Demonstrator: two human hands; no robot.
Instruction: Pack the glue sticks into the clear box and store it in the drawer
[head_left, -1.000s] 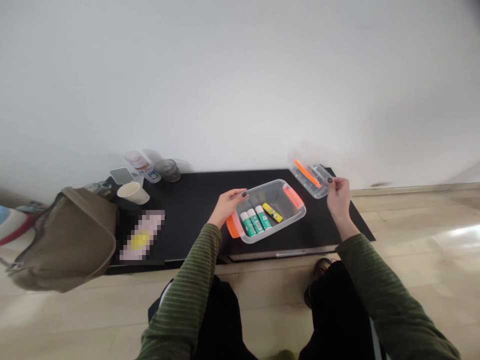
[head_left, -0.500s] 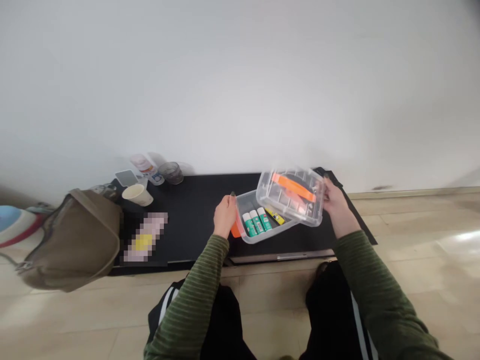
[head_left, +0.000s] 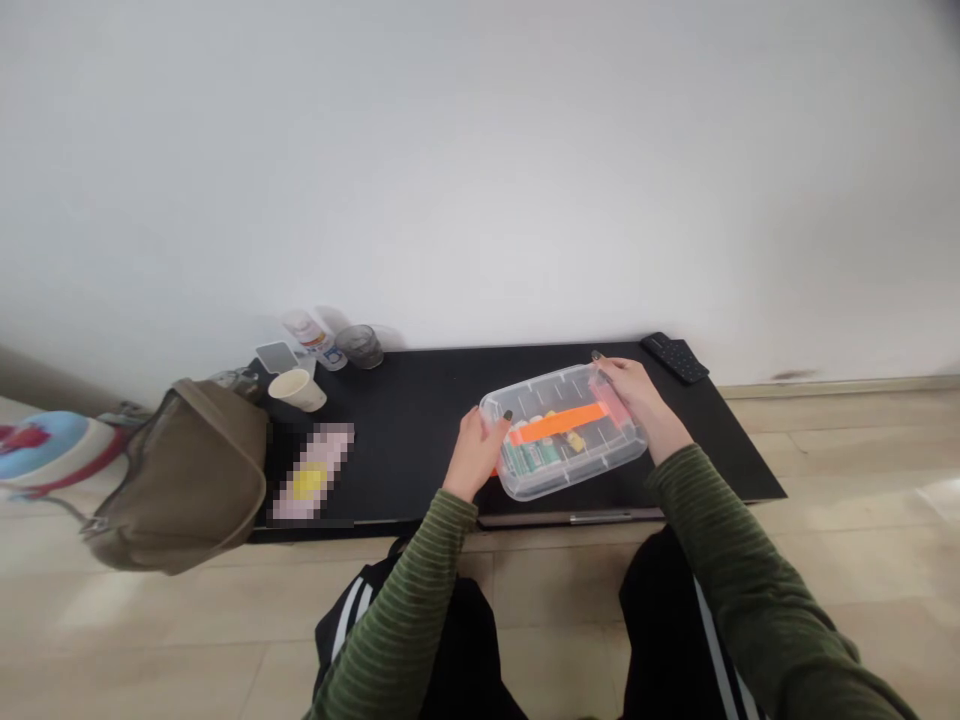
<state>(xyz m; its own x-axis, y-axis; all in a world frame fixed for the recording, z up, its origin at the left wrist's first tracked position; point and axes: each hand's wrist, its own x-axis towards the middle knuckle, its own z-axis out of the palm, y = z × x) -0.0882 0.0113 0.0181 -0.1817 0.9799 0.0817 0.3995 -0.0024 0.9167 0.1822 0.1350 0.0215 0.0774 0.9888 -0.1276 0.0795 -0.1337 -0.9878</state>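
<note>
A clear plastic storage box [head_left: 581, 477] is held slightly tilted over the black tabletop. Its clear lid [head_left: 555, 391], which has an orange handle [head_left: 556, 424], covers the top. Through the plastic show green-and-white sticks [head_left: 534, 455] and a small yellow item [head_left: 574, 441]. My left hand [head_left: 476, 450] grips the box's left end, thumb on the lid's edge. At the opposite end, my right hand [head_left: 636, 393] is closed around the lid and box edge by a pinkish-orange latch [head_left: 613, 401]. Whether the latches are fastened I cannot tell.
The black cabinet top [head_left: 420, 400] runs along a white wall. At its left are a brown bag [head_left: 195, 480], a paper cup [head_left: 298, 390], a glass [head_left: 360, 346], a spray can [head_left: 319, 340] and a blurred pink item [head_left: 313, 470]. Black remote-like objects [head_left: 675, 357] lie back right.
The lid has come down from above the box's right side and now covers it. My right hand moved left and inward with it; my left thumb now lies on the lid.
</note>
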